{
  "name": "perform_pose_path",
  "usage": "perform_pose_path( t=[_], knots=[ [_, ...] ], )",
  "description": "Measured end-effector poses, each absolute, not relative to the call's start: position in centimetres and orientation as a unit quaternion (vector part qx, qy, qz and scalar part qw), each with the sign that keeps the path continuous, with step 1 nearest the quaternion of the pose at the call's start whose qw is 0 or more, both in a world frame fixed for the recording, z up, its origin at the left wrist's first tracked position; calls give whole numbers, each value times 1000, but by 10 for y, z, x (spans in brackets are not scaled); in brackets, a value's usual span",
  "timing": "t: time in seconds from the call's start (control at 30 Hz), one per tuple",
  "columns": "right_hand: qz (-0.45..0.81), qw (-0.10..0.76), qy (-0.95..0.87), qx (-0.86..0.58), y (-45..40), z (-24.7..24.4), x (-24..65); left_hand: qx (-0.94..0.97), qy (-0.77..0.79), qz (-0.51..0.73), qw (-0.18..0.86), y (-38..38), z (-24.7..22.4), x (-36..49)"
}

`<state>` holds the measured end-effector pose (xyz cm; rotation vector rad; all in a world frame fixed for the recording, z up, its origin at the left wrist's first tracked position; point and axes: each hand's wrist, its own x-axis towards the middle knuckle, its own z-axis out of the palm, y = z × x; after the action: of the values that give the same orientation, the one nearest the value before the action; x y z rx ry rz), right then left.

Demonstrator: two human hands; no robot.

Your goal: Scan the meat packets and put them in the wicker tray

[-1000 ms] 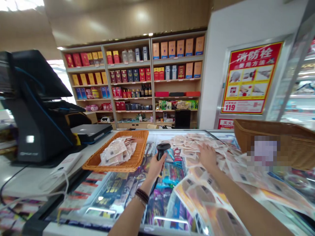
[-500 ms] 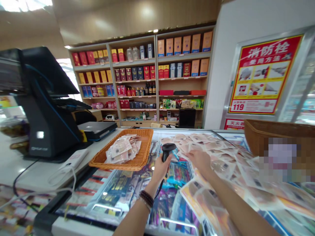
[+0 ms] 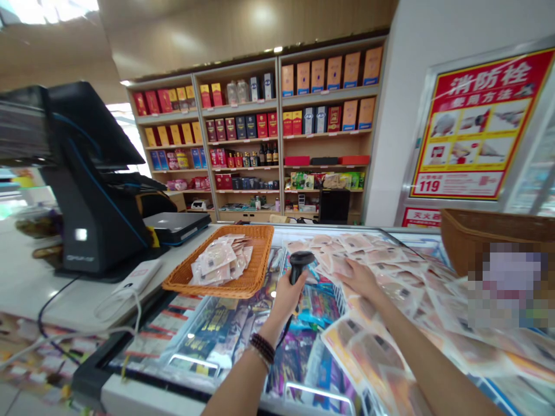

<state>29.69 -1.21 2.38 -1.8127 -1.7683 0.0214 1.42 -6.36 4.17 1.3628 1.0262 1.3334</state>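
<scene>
Glass-topped case (image 3: 143, 400) under both hands. Wicker basket (image 3: 256, 270) left of and beyond left hand, clear packets (image 3: 219, 260) heaped in it. Loose pile of packets (image 3: 368, 242) beyond and right of right hand; larger orange-edged packets (image 3: 353, 344) nearer, below it. Right hand (image 3: 361, 281): fingers drawn together at a small packet (image 3: 339, 264); can't tell if actually pinched. Left hand (image 3: 286, 301): wrapped round handle of black scanner (image 3: 302, 260), head pointing away. Packets look light, thin, floppy, probably slippery; best taken by edge or corner. Scanner looks stiff, fairly light; handle is the place to grip.
</scene>
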Motion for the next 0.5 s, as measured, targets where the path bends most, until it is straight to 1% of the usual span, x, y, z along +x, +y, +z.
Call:
perform_pose_path(
  t=[0.07,0.17,0.37,0.5],
  knots=[
    [39,316,-694,-645,-12,26,291,555,418,543,472,-64,42,15],
    [48,355,-709,-608,-13,29,284,548,417,545,479,-66,44,15],
    [69,430,-606,-665,-15,35,282,547,414,545,482,-71,52,11],
    [116,516,-560,-638,-20,38,280,548,409,544,486,-72,52,11]
  ],
)
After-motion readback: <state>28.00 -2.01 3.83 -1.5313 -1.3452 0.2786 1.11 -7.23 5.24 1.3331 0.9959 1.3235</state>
